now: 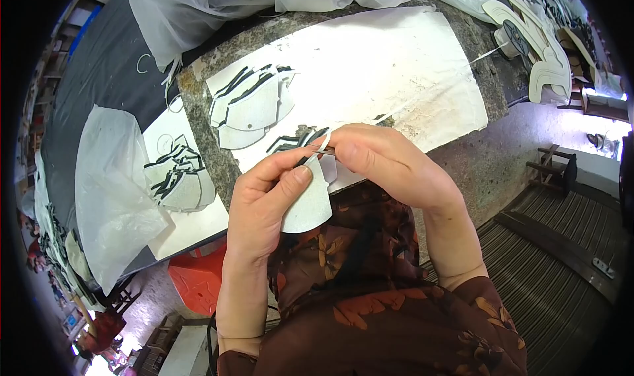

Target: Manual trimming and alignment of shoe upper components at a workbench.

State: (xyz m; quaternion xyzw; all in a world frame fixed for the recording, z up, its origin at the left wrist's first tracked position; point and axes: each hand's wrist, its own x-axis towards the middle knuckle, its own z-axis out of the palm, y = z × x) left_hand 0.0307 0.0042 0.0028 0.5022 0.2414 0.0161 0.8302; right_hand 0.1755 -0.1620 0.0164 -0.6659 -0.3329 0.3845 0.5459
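My left hand [271,191] is closed, thumb over fingers, on a white shoe-upper piece [307,207] with a rounded lower edge. Its top edge meets a narrow white tape [325,140] between my two hands. My right hand [380,155] is pinched shut at that edge, with the tape running through its fingers. A thin dark sliver, perhaps a small tool, shows at its fingertips; its kind cannot be made out. Just beyond my fingers lie more pieces with dark edges [287,141], partly hidden by my hands.
Overlapping white pieces [247,108] lie on a white sheet [396,59] over a stone slab [198,92]. Another pile [181,178] is at left beside clear plastic [115,191]. A tape reel [512,40] stands far right. A red stool [197,280] is below the table edge.
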